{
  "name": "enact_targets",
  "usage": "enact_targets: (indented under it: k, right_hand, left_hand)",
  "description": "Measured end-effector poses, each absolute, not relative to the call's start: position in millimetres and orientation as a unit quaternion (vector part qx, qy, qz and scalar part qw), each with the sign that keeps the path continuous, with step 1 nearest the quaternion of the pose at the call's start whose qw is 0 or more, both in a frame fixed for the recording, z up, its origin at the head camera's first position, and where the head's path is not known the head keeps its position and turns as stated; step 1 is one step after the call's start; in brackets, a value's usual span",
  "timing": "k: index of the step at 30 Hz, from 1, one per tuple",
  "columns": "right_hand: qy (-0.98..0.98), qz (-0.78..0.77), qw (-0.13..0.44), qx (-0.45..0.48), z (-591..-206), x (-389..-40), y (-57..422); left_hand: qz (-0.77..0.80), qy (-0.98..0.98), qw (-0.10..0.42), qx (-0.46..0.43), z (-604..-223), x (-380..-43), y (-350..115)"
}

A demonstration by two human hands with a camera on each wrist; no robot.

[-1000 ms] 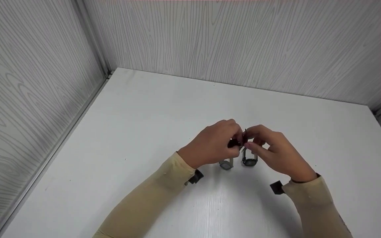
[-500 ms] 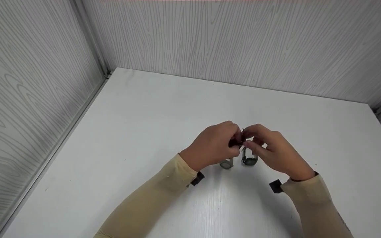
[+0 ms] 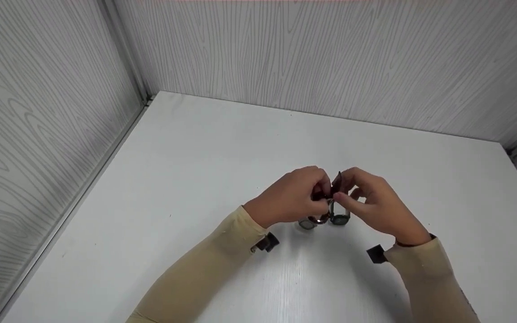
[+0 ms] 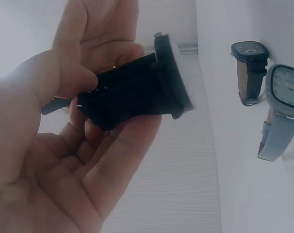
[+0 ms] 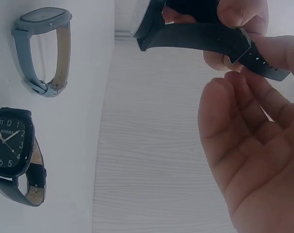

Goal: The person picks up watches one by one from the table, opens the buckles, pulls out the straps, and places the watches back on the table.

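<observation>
A dark wristwatch (image 4: 132,92) with a round case hangs between both hands, above the table. My left hand (image 3: 292,197) grips its strap with thumb and curled fingers. My right hand (image 3: 375,202) pinches the punched strap end (image 5: 266,65) between thumb and fingers. In the right wrist view that end runs through a strap loop by the left fingertips. The buckle is mostly hidden by fingers. Below the hands stand two more watches with fastened straps: a grey one (image 5: 23,56) and a black-dialled one (image 5: 11,141).
The white table (image 3: 222,148) extends around the hands. Wood-grain panels rise behind it, the back panel (image 3: 285,54) and the left panel (image 3: 38,134). Small black wrist cameras stick out from both sleeves, such as the one at the right cuff (image 3: 377,254).
The held watch's shiny case now shows below my left hand in the head view. Its dark strap end has tipped up and right, and my right fingers have shifted slightly right.
</observation>
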State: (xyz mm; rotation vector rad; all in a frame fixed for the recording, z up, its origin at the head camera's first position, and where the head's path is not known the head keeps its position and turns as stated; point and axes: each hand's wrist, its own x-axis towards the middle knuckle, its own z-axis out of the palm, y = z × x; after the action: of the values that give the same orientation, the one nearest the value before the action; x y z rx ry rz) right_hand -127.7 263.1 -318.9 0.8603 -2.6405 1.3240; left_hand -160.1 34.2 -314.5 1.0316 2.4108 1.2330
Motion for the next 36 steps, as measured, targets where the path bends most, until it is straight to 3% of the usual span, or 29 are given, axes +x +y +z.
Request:
enact_targets:
  k: [20, 36]
  right_hand:
    - [-0.805, 0.531, 0.019, 0.266, -314.8, -126.0, 261.4]
    - [-0.8, 0.527, 0.006, 0.288, -318.5, -126.0, 261.9]
  left_hand:
    - [0.437, 0.827, 0.064, 0.348, -314.1, -160.1, 34.1]
    - [0.49, 0.787, 0.146, 0.345, -314.4, -164.7, 32.1]
